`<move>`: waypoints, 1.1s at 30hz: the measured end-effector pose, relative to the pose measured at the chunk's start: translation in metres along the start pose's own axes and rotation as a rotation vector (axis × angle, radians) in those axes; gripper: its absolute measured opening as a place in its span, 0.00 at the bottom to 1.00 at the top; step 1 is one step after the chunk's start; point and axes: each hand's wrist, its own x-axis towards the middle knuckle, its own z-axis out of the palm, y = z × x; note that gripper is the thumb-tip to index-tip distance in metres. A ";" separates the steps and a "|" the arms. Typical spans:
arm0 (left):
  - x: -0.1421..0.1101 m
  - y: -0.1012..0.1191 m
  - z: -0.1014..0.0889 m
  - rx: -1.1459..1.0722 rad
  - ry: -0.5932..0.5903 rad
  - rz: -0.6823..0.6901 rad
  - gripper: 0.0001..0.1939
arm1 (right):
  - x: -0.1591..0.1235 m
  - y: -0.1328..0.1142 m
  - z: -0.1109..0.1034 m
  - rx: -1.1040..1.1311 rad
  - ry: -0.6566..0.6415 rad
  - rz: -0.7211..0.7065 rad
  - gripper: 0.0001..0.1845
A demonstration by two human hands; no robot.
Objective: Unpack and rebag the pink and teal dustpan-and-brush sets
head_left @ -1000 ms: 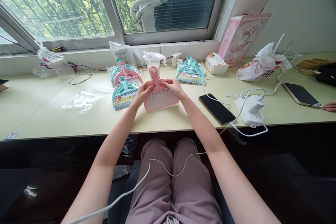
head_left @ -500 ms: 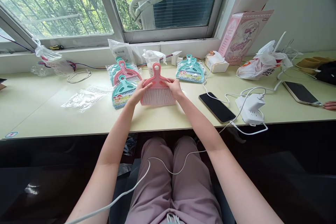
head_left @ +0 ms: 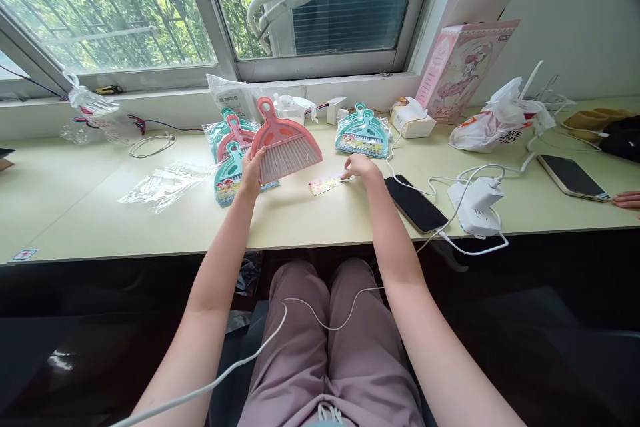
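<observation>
My left hand [head_left: 251,170] grips the left edge of a pink dustpan [head_left: 280,123] with its brush nested in it, white bristles downward, tilted above the table. My right hand [head_left: 361,165] is lowered to the tabletop, fingers curled and fingertips on the right end of a small printed card [head_left: 325,185]. The card lies flat, its right end partly hidden by the fingers. Behind my left hand are wrapped dustpan sets, a turquoise one [head_left: 231,163] and a pink one [head_left: 235,130]. Another turquoise wrapped set [head_left: 363,132] stands beyond my right hand.
A black phone [head_left: 417,205] and a white power strip [head_left: 473,207] with cables lie to the right. Clear plastic wrap [head_left: 163,188] lies on the left. A tissue box [head_left: 413,119] and white bag [head_left: 493,123] stand behind. Another person's hand [head_left: 627,200] shows at the right edge.
My right hand has left the dustpan and moved right and down to the card, which now shows. My left hand has shifted left, tilting the pink dustpan set.
</observation>
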 end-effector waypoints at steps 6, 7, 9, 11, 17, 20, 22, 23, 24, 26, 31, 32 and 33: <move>0.000 -0.005 0.002 0.007 0.039 0.016 0.26 | 0.005 -0.006 0.007 -0.068 -0.203 -0.037 0.19; 0.000 -0.005 0.002 0.014 0.040 0.018 0.26 | 0.004 -0.008 0.007 -0.074 -0.167 -0.060 0.19; 0.000 -0.005 0.001 0.031 0.040 0.019 0.26 | 0.001 -0.011 0.008 -0.088 -0.093 -0.057 0.22; 0.000 -0.006 0.000 0.043 0.037 0.023 0.26 | -0.001 -0.013 0.006 -0.073 -0.093 -0.019 0.23; -0.001 -0.007 0.001 0.060 0.036 0.027 0.24 | -0.009 -0.020 -0.007 0.148 -0.254 -0.031 0.18; -0.001 -0.007 0.001 0.060 0.039 0.028 0.24 | -0.020 -0.035 -0.016 0.408 -0.501 -0.274 0.16; -0.002 -0.008 0.003 0.066 0.023 0.031 0.25 | -0.029 -0.050 -0.019 0.641 -0.586 -0.443 0.21; -0.003 -0.008 0.005 0.067 0.005 0.031 0.25 | -0.032 -0.058 -0.019 0.735 -0.561 -0.489 0.24; -0.004 -0.008 0.007 0.064 -0.018 0.028 0.26 | -0.035 -0.065 -0.017 0.798 -0.492 -0.508 0.24; -0.006 -0.010 0.012 0.048 -0.063 0.012 0.27 | -0.036 -0.077 -0.012 0.819 -0.257 -0.482 0.23; -0.015 -0.014 0.027 -0.006 -0.131 -0.056 0.32 | -0.030 -0.084 0.001 0.468 0.151 -0.363 0.17; -0.016 -0.014 0.029 -0.014 -0.147 -0.057 0.33 | -0.030 -0.084 0.001 0.388 0.160 -0.337 0.17; -0.017 -0.015 0.030 -0.021 -0.164 -0.053 0.35 | -0.031 -0.084 0.002 0.314 0.163 -0.309 0.17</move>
